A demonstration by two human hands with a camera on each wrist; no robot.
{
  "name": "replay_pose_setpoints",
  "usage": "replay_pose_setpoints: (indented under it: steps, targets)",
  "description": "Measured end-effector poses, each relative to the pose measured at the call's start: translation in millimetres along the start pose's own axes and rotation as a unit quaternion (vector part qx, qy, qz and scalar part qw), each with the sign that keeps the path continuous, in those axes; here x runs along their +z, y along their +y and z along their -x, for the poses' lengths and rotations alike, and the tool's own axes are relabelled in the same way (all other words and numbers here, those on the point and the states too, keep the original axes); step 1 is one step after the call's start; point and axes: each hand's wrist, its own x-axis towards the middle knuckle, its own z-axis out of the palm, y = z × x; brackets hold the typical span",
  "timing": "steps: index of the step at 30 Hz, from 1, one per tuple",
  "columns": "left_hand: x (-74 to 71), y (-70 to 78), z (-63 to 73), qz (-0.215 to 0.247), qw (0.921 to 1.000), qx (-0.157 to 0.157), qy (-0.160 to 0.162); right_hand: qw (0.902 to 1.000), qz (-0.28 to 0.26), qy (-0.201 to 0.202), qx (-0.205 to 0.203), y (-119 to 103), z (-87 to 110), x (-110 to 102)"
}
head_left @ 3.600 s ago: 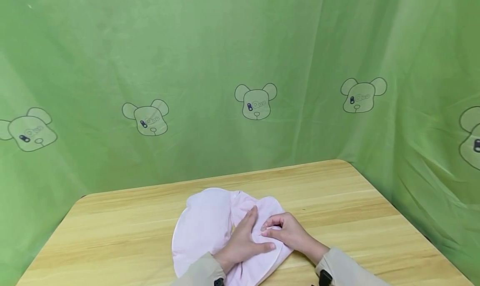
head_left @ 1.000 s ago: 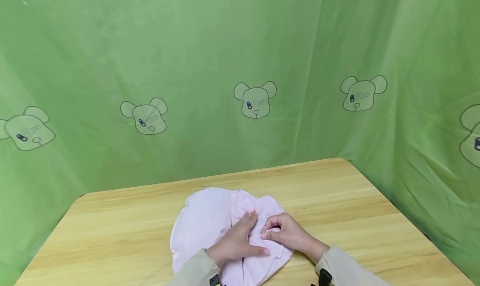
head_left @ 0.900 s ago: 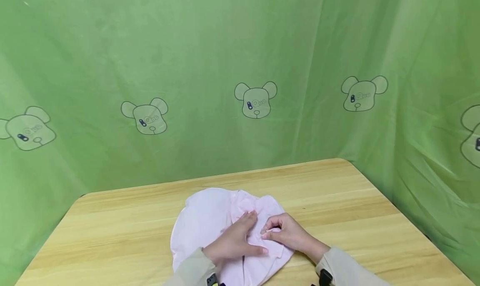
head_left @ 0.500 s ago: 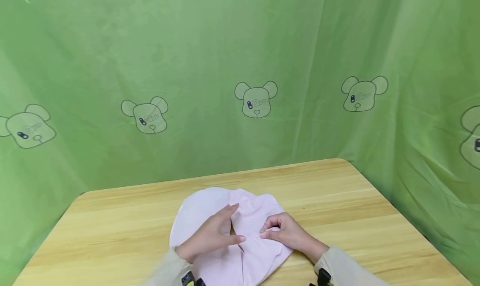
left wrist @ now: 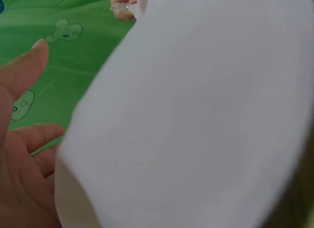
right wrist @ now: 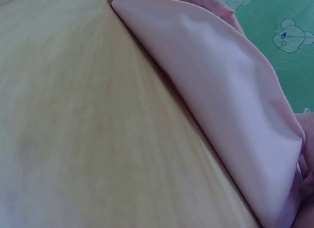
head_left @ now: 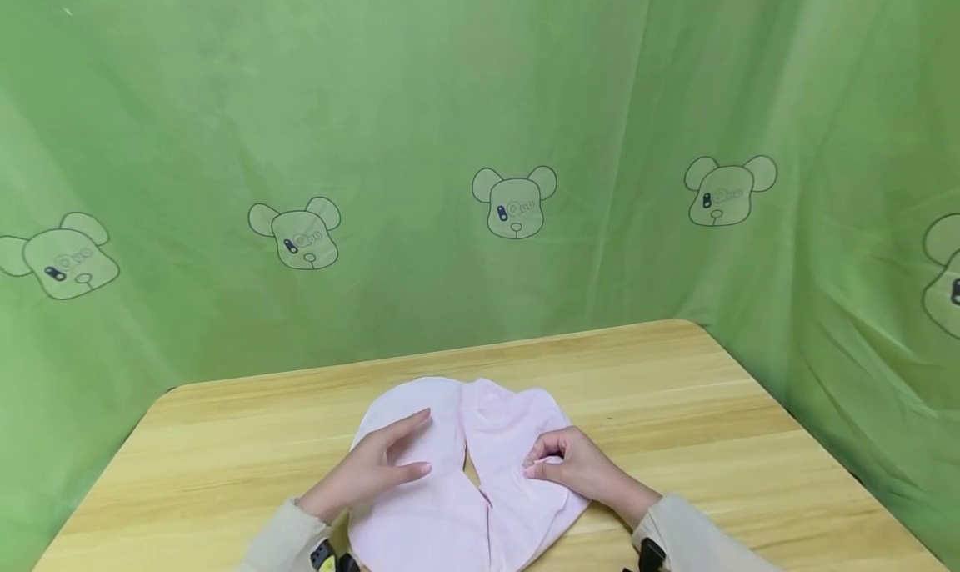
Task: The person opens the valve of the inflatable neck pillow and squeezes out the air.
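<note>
A pale pink rounded cloth piece [head_left: 431, 518] with a narrow gap at its middle lies on the table; its kind does not show. My left hand [head_left: 367, 469] hovers over its left half, thumb and fingers spread apart, nothing between them. In the left wrist view the cloth [left wrist: 186, 115] fills most of the picture, beside the left hand [left wrist: 24, 179]. My right hand [head_left: 573, 470] pinches a fold on the right half between thumb and index finger. In the right wrist view the cloth's folded edge [right wrist: 221, 86] rises off the wood, and the right hand [right wrist: 306, 169] shows only partly.
The light wooden table [head_left: 712, 422] has rounded far corners. Behind it and along both sides hangs a green curtain [head_left: 390, 97] printed with bear heads. Bands with small dark devices [head_left: 651, 553] sit at the sleeve cuffs.
My left hand has drawn back to the left, off the cloth's middle and right half, uncovering the gap. The right hand keeps its pinch in the same place.
</note>
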Motion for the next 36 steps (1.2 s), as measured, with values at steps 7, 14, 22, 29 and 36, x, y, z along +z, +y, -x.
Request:
replay_pose_setpoints:
  steps: [7, 14, 22, 29, 36]
  targets:
    - [-1.9, -7.6, 6.3, 0.064, 0.9967, 0.002, -0.050, 1.0000, 0.004, 0.003, 0.002, 1, 0.8, 1]
    - [1.0, -10.4, 11.7, 0.034, 0.9944, 0.034, -0.094, 1.0000, 0.003, 0.000, 0.009, -1, 1.3, 1]
    - [4.4, -15.4, 18.1, 0.048, 0.9886, 0.054, -0.132, 1.0000, 0.006, -0.002, 0.005, 0, 1.0, 0]
    - [11.0, -14.8, 19.7, 0.027, 0.9888, -0.002, -0.147, 0.9998, 0.009, 0.000, 0.016, -2, 1.0, 1]
    - [17.0, -14.7, 21.4, 0.016, 0.9866, 0.013, -0.162, 0.9999, 0.003, -0.002, 0.016, -2, 0.6, 1]
